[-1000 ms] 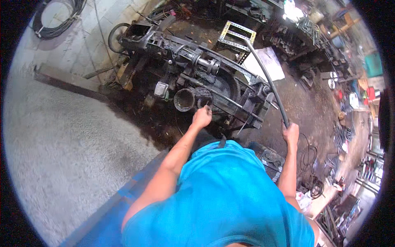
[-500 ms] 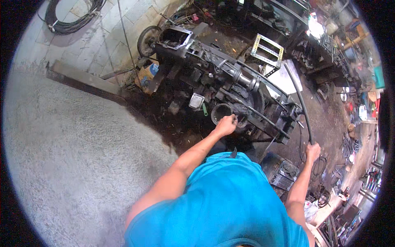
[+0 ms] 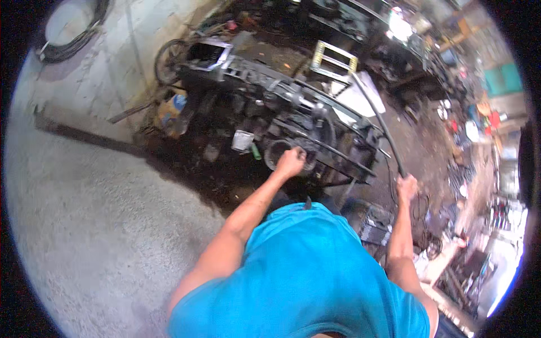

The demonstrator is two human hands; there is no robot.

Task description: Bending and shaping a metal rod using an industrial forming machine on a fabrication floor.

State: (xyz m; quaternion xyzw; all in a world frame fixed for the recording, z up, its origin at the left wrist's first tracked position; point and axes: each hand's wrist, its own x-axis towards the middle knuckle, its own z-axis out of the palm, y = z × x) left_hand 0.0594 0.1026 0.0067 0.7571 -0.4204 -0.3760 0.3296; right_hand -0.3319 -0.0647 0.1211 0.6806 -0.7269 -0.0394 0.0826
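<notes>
A greasy black machine with metal shafts and rails lies low in front of me. My left hand is closed at a round, bowl-like ring on its near side. Something small and dark shows at the fingertips, too blurred to name. My right hand is wrapped round the lower end of a long dark bar. That bar slants up and away past the machine's right end. Left of the ring are a small pale square tray and a short green piece.
A yellowish-white slotted metal frame stands beyond the machine, near a white sheet. A finned metal block lies between my body and right arm. At left, a dark beam lies along the concrete floor. Tools and parts crowd the right side.
The whole view has shifted, so the machine and both hands appear farther left. My left hand remains at the ring and my right hand keeps its hold on the bar.
</notes>
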